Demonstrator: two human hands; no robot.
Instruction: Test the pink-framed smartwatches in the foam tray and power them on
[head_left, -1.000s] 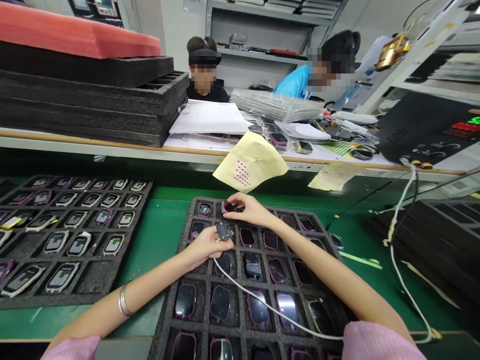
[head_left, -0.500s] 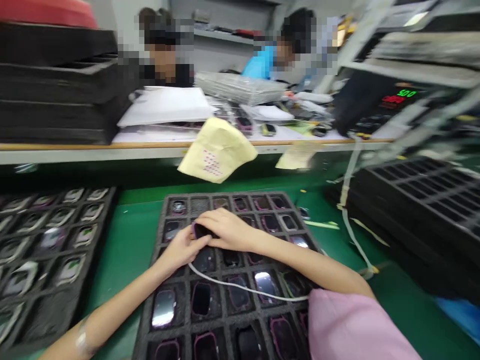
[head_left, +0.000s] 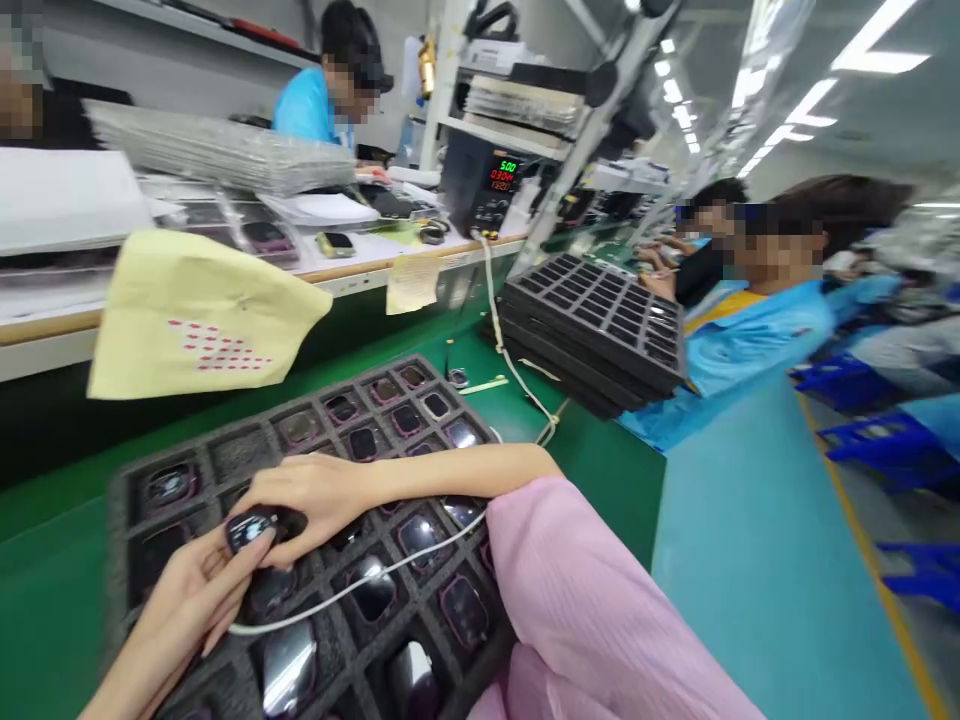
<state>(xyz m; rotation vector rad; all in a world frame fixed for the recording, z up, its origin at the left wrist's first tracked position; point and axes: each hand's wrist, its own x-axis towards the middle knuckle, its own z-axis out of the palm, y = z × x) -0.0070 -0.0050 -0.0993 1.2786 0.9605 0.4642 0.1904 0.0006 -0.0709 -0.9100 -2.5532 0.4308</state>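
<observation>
Both my hands are over a black foam tray (head_left: pixel 118 560) whose compartments hold smartwatch bodies with dark, glossy screens. Between them is one dark smartwatch (head_left: pixel 249 530). My left hand (head_left: pixel 196 585) grips it from the near left, thumb across its face. From the far right side, my right hand (head_left: pixel 319 497) has its fingers closed around the same watch. A thin white cable (head_left: pixel 360 582) comes out beneath my left hand and crosses the tray towards my right sleeve; where its end goes is hidden by the hand. One tray compartment (head_left: pixel 241 452) behind my hands is bare.
Yellow paper notes (head_left: pixel 202 310) hang from the shelf edge in front. A power supply (head_left: pixel 480 190) with lit digits stands on the shelf. Stacked black trays (head_left: pixel 592 320) are at the right, by a co-worker in blue (head_left: pixel 780 325). Another co-worker (head_left: pixel 304 105) sits behind the shelf.
The view has swung to the right and closer to the tray, bringing the right-hand co-worker into sight. My hands stay on the watch, which now shows more of its face.
</observation>
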